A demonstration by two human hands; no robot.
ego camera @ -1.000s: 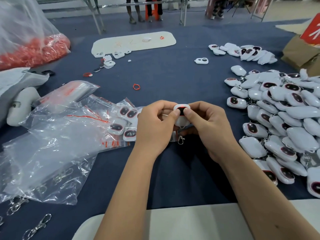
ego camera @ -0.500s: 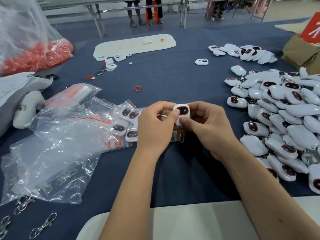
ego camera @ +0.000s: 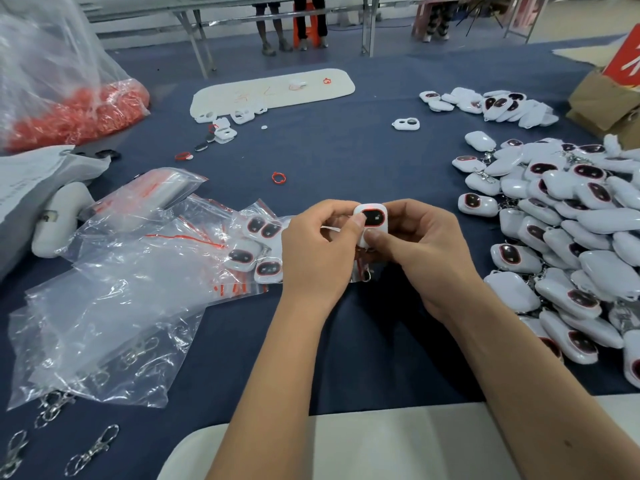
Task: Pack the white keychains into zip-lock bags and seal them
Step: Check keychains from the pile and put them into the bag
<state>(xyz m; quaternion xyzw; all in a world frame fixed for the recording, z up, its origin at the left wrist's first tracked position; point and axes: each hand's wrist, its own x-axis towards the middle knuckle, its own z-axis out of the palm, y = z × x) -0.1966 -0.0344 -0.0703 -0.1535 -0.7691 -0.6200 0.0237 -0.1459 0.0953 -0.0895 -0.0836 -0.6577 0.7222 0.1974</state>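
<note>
Keychain in hand: a white keychain (ego camera: 370, 223), rounded, smooth, with a dark oval window edged in red, is held upright over the blue cloth (ego camera: 346, 161), at the centre of the table.
Left hand: the left hand (ego camera: 317, 254) pinches its left edge, thumb on the face.
Right hand: the right hand (ego camera: 426, 251) grips the lower right, thumb pressed under the window.
Clasp: a metal clip (ego camera: 367, 276) hangs below the hands.
Done: a few packed keychains (ego camera: 258, 247) lie in clear bags just left of the hands.
Left: a large pile of loose keychains (ego camera: 568, 237) on the right; by my judgement, most work remains.
Bags: thin, crinkly zip-lock bags (ego camera: 114, 306) with red seal strips, spread on the left.
</note>
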